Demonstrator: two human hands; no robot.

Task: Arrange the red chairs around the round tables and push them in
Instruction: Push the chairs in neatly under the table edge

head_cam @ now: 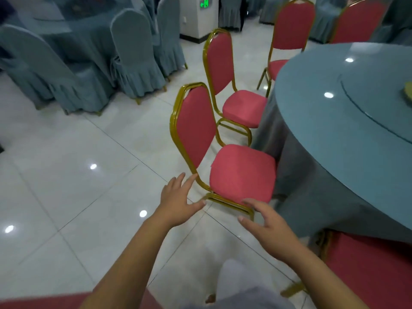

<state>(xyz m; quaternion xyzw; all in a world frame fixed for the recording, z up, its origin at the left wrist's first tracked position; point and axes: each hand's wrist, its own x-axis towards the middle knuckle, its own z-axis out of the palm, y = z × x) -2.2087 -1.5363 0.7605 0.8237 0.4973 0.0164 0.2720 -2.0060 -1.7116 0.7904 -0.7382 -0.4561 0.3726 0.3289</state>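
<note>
At the left grip [178, 197], fingers spread and straight, nothing held: open, close beside the gold back leg of the nearest red chair [243, 172]. Cannot tell whether the fingertips touch the metal. At the right grip [265, 224], fingers loosely bent and also empty, so open too, just in front of the near corner of the same chair's seat and its low gold rail.

Nearest red chair upright on the floor [78, 175], back to the left, seat turned right toward the round bench [307, 112]. Right edge of the seat touching or almost touching the hanging grey-blue cloth [312, 192]. Farther along the bench rim, a second red chair [243, 108] facing the same way, seat front against the cloth. Beyond it a third red chair [292, 25], seat partly hidden behind the bench top. At the far right a fourth red chair [359, 23], only its back visible. At the near right, below the cloth edge, another red seat [367, 275].

On the bench top, a round glass turntable [379, 103] with reflections of lamps. Floor of large glossy white tiles with dark joints and bright lamp spots. At the far left, chairs in grey-blue covers [133, 52] around another covered bench [73, 27]. Far in the middle, a white upright unit [196, 21] with a green exit sign [205, 3].
</note>
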